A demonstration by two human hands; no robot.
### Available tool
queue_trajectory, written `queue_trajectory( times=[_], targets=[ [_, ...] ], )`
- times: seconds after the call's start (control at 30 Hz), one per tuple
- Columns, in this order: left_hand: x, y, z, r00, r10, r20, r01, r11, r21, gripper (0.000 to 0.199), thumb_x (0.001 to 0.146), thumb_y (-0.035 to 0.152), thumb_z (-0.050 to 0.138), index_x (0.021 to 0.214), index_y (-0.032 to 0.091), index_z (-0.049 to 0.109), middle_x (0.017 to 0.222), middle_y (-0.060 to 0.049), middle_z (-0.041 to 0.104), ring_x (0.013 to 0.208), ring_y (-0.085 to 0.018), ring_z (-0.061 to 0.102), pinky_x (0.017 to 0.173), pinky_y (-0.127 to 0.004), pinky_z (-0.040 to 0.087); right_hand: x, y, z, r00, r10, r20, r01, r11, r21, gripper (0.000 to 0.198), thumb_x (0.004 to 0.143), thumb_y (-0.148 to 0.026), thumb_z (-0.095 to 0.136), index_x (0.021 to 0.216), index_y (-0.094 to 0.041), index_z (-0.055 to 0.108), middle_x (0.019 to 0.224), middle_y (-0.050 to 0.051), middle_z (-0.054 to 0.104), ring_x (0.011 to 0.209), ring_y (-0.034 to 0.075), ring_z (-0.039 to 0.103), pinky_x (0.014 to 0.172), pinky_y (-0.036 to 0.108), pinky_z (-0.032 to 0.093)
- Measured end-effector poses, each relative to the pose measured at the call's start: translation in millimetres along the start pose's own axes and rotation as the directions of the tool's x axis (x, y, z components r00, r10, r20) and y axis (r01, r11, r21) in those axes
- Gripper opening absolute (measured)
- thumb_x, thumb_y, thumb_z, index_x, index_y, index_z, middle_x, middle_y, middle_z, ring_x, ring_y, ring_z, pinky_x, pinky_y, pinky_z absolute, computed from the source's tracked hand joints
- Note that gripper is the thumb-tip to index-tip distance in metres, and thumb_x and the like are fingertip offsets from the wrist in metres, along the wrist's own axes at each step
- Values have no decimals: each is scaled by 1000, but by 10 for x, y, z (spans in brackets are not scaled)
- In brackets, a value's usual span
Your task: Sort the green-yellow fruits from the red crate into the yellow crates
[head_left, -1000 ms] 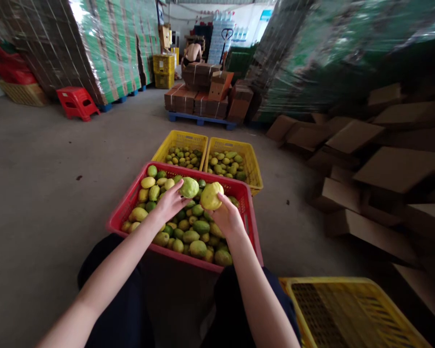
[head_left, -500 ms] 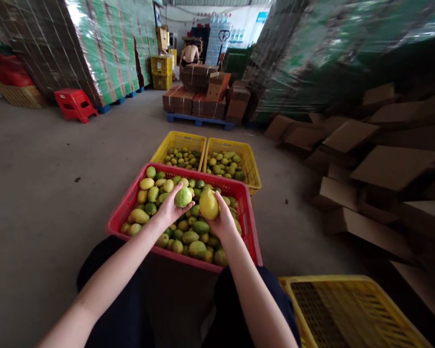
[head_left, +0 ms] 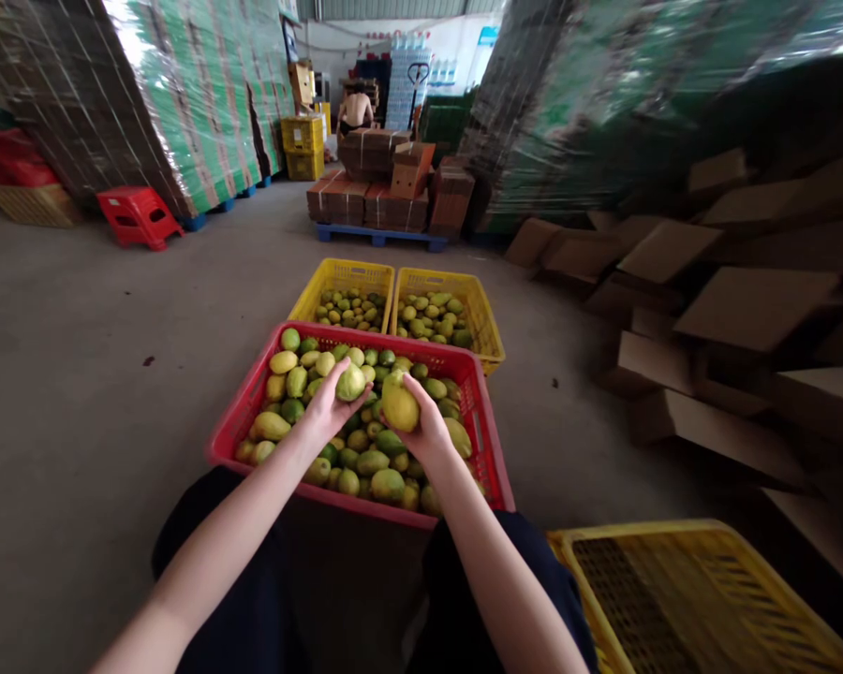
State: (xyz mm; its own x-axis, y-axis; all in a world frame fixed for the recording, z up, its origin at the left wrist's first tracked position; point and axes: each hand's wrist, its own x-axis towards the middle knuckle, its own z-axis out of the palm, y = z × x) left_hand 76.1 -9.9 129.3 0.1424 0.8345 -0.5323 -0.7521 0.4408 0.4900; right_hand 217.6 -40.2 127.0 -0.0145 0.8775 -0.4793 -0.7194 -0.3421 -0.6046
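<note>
My left hand [head_left: 330,404] is closed around a yellow-green lemon [head_left: 350,382]. In my right hand [head_left: 427,426] sits a larger yellow lemon [head_left: 400,402], the thumb along its side. Both fruits are held close together, a little above a red crate [head_left: 493,440] filled with green and yellow lemons [head_left: 388,486]. The crate stands in front of my knees. My forearms and hands cover part of the fruit in it.
Two yellow crates [head_left: 500,328] with lemons stand behind the red one. Another yellow crate [head_left: 674,580] is at lower right. Cardboard boxes [head_left: 751,309] lie piled at right. A red stool [head_left: 139,215], a pallet [head_left: 379,234] of flattened cartons and a seated person [head_left: 356,109] are farther back.
My right hand has turned its yellow lemon slightly and moved a little left, nearer my left hand. Both hands still hold the same fruits. The view has shifted slightly.
</note>
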Motion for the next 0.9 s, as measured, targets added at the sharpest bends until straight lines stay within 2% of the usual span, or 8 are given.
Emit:
queue_trajectory(
  times=[0.13, 0.23, 0.33, 0.43, 0.53, 0.67, 0.77, 0.9],
  targets=[
    [-1, 3, -27, 999, -32, 44, 32, 999, 3, 33, 95, 43, 48, 102, 14, 63, 76, -8, 66, 64, -15, 66, 52, -22, 58, -11, -21, 20, 994, 37, -105, -38, 999, -7, 20, 88, -35, 57, 81, -17, 64, 57, 0, 68, 44, 14, 61, 38, 22, 49],
    [3, -19, -39, 999, -19, -26, 18, 999, -34, 28, 96, 38, 48, 108, 17, 62, 84, -8, 68, 72, -17, 68, 57, -25, 60, 7, -19, 21, 991, 20, -131, -20, 1000, 1, 20, 90, -35, 55, 84, -17, 63, 56, -1, 67, 43, 14, 60, 37, 22, 48],
    [-7, -30, -19, 998, -31, -58, 27, 998, -61, 27, 96, 36, 49, 112, 18, 61, 91, -8, 69, 82, -19, 70, 64, -29, 62, 23, -6, 24, 981, 5, -193, -2, 1000, 20, 16, 92, -31, 52, 86, -18, 61, 58, -2, 68, 46, 15, 62, 42, 25, 53],
    [-33, -24, 13, 999, -49, -22, 49, 999, 5, 27, 94, 39, 52, 103, 16, 62, 80, -6, 68, 69, -17, 69, 54, -24, 58, 1, -9, 36, 987, 53, -151, -54, 999, -2, 25, 95, -37, 48, 86, -18, 62, 59, 1, 68, 47, 16, 63, 43, 26, 54],
    [-56, -13, 29, 1000, 0, -4, 1, 998, 62, 18, 88, 33, 62, 91, 15, 61, 70, -2, 66, 52, -12, 63, 40, -17, 48, -33, -26, 38, 993, 90, -70, -94, 994, -53, 25, 90, -39, 56, 84, -17, 63, 59, 2, 68, 43, 15, 61, 37, 23, 50],
    [-75, -3, 26, 1000, 5, 31, -6, 1000, 13, 20, 89, 33, 59, 86, 14, 61, 71, -6, 67, 54, -13, 64, 45, -19, 51, -34, -44, 10, 997, 47, -62, -48, 999, -13, 16, 83, -35, 65, 84, -19, 62, 60, 0, 69, 43, 15, 62, 37, 23, 50],
    [-73, -13, 28, 1000, 29, 5, -29, 999, -27, 22, 92, 36, 54, 85, 15, 60, 67, -4, 66, 55, -13, 63, 47, -20, 52, -10, -56, -17, 997, 12, -71, -9, 999, 47, 16, 81, -35, 67, 86, -21, 61, 61, -2, 69, 45, 16, 64, 37, 24, 50],
    [-26, -51, 15, 998, -65, -14, 64, 997, -47, 32, 96, 41, 48, 91, 12, 62, 67, -4, 65, 56, -13, 62, 50, -21, 54, 29, -54, -41, 995, 2, -98, 9, 994, 113, 14, 88, -33, 56, 84, -20, 61, 60, -2, 69, 45, 15, 63, 40, 25, 52]
  ],
)
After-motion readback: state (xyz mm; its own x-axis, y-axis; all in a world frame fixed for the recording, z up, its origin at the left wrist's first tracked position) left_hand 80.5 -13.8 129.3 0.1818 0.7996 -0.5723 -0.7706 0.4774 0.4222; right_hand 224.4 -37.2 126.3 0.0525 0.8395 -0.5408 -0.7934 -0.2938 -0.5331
